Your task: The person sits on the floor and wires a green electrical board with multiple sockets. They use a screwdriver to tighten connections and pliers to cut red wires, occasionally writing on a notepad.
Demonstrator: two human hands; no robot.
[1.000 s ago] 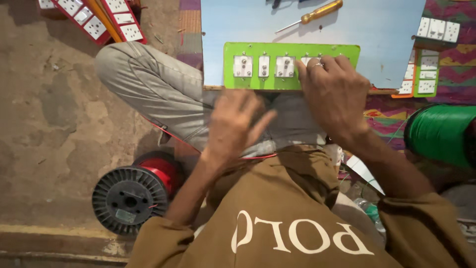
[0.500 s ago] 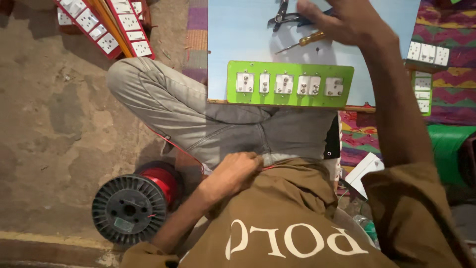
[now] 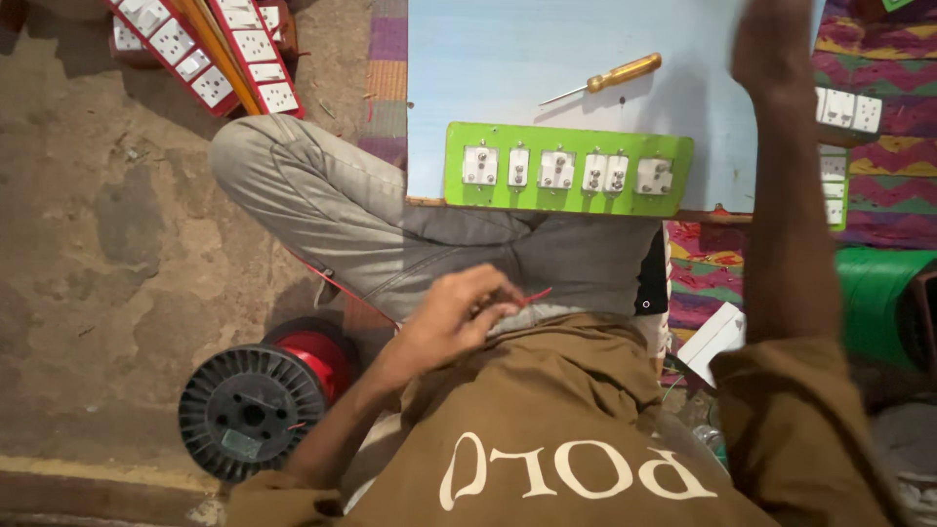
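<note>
The left hand (image 3: pixel 459 317) rests low on the lap, its fingers pinched together on the end of a thin red wire (image 3: pixel 532 295) that pokes out to the right of the fingertips. Left of that hand and nearer, on the dirt floor, lies a black spool (image 3: pixel 252 410) wound with red wire, one flange facing up. The right hand (image 3: pixel 776 44) is stretched far out over the pale blue bench (image 3: pixel 488 68), at the top edge of the view (partly cut off, so whether its fingers are apart or closed I cannot tell). Left of it on the bench lies a screwdriver (image 3: pixel 610 76) with a yellow handle, tip pointing left. Nearer, along the bench's near edge, sits a green switch board (image 3: pixel 566 168), back side up, a row of white switch and socket backs with screws showing. At far left, red-framed switch boards (image 3: pixel 220 49) lean in a pile. A green roll (image 3: pixel 874 303) lies at right.
</note>
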